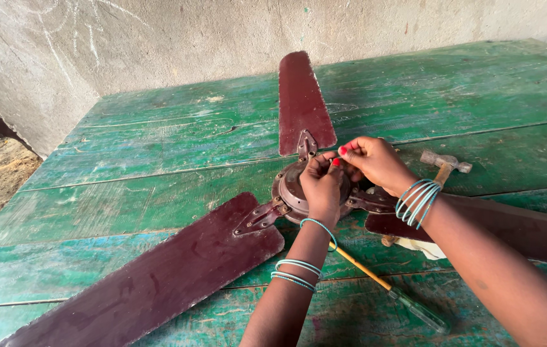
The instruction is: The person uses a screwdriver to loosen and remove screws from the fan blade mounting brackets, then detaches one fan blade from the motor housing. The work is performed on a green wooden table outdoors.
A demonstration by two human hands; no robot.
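A dark maroon ceiling fan [286,193] lies flat on a worn green plank bench [158,148], its round motor hub at the middle. One blade [302,103] points away toward the grey plastered wall [158,45], a second blade [158,283] runs toward the lower left, and a third blade [530,231] stretches off to the right, partly hidden under the right forearm. Rusty metal brackets join each blade to the hub.

Both hands meet over the top of the hub. The left hand [321,186] is curled narrow, its fingertips pinched together on some small part at the hub's top; what it grips is too small to tell. The right hand [373,160] is likewise closed narrow, thumb and forefinger pinching at the same spot, touching the left hand's fingertips. Blue bangles circle both wrists.

A hammer [445,164] with a wooden handle lies just beyond the right wrist. A screwdriver [389,286] with a yellow shaft and a clear handle lies on the bench between the forearms, beside a scrap of pale cloth [418,247].
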